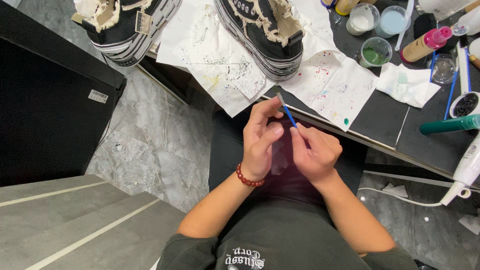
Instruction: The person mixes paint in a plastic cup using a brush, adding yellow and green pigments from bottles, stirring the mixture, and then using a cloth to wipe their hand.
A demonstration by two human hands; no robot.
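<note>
Between the two hands, held above the lap and just short of the bench (pixel 380 115) edge, a thin blue-handled brush (pixel 288 114) stands tilted, its pale tip pointing up and away; the left hand (pixel 260 142) is curled, thumb and forefinger pinching the brush near its tip, a red bead bracelet (pixel 248 178) at the wrist; the right hand (pixel 316 152) is closed on the lower end of the handle, fingers folded inward; both forearms are bent and converge from the body.

Beyond the hands, on paint-speckled white paper sheets (pixel 334 85), a black canvas shoe (pixel 262 31) with frayed pale edging rests; a second, similar shoe (pixel 122 25) lies beyond and to the left of the left hand, a small rectangular tag on its side.

Beyond and to the right of the right hand: three small clear cups holding white (pixel 363 19), pale blue (pixel 393 21) and green (pixel 375 51) paint; a tan bottle with a pink cap (pixel 425 45) lying on its side; a crumpled white tissue (pixel 407 85); a green-capped tube (pixel 449 124); a white corded tool (pixel 466 172) hanging at the bench edge.

Well to the left of the left hand, a black cabinet (pixel 50 115) carries a small white rectangular barcode label (pixel 98 96).
</note>
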